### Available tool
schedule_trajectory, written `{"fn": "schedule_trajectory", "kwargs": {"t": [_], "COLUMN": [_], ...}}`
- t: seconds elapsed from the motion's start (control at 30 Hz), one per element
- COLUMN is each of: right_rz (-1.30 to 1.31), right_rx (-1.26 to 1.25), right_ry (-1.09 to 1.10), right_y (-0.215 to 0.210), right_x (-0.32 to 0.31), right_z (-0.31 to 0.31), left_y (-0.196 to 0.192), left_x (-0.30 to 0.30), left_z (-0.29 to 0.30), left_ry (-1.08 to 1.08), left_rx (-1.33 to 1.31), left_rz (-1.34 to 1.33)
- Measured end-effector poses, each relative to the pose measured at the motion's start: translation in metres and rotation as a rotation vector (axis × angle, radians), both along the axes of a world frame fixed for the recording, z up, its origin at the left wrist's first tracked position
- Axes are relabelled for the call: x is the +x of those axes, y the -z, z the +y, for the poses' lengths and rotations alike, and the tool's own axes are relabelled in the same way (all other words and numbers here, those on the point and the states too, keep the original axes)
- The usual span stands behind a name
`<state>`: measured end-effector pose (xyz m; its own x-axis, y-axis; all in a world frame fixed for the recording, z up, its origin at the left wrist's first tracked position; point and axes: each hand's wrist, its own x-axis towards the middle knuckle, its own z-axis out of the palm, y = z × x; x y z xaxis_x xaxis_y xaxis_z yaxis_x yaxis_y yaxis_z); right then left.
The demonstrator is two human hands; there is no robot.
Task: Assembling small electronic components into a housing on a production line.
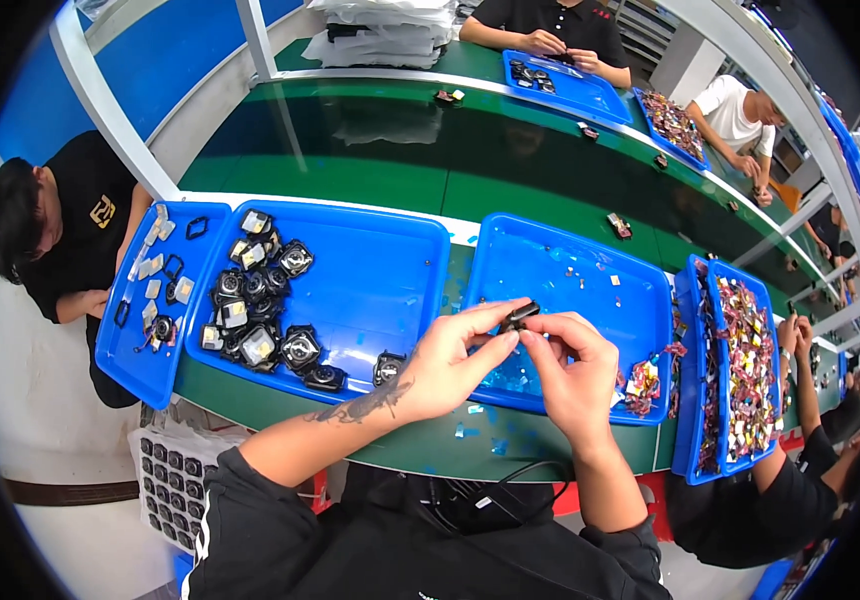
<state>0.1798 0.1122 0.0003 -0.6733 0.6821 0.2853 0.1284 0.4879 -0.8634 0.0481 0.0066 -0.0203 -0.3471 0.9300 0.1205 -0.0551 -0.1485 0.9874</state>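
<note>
Over the front of a blue tray [570, 255], both my hands meet at a small black part [520, 316]. My left hand [458, 362] grips it between thumb and fingers. The fingertips of my right hand [574, 368] pinch its near side; my fingers hide most of it, so its exact kind is unclear. To the left, another blue tray [390, 290] holds several black housings with round centres [300, 348], some bearing pale pieces. One such housing [387, 367] lies just beside my left wrist. Small wired pieces [642, 388] sit in the right tray's near corner.
At my right stand blue trays heaped with wired parts [745, 370]. Beyond runs a green conveyor belt [350, 150] carrying a few small assemblies [619, 226]. A person [70, 230] sits left by a smaller tray [135, 340]; others work across the belt. Blue film scraps [498, 446] litter the table's edge.
</note>
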Motion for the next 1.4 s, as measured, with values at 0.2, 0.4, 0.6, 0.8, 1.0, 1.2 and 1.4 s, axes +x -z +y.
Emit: {"fn": "schedule_trajectory", "kwargs": {"t": [0.2,0.4,0.6,0.8,1.0,1.2,1.4], "right_rz": [0.064,0.034,0.041,0.001,-0.084,-0.125,0.228], "right_rx": [0.148,0.274,0.339,0.366,0.386,0.345,-0.172], "right_ry": [-0.003,0.091,0.056,0.015,0.001,0.021,-0.121], "right_y": [-0.006,-0.009,-0.012,-0.015,-0.02,-0.026,-0.003], "right_x": [0.003,0.005,0.003,0.005,0.005,0.007,0.019], "right_z": [-0.003,-0.01,-0.008,-0.007,-0.003,0.001,0.007], "left_y": [-0.003,-0.007,0.004,0.007,0.007,0.008,0.005], "left_x": [-0.006,-0.009,-0.003,-0.002,0.002,-0.001,0.004], "left_z": [0.0,0.001,0.001,-0.001,0.0,-0.001,0.004], "left_ry": [0.027,0.13,0.164,0.152,0.138,0.154,-0.021], "left_rx": [-0.047,0.0,0.049,0.028,0.044,0.076,0.054], "left_rz": [-0.251,-0.236,-0.239,-0.207,-0.182,-0.136,-0.366]}}
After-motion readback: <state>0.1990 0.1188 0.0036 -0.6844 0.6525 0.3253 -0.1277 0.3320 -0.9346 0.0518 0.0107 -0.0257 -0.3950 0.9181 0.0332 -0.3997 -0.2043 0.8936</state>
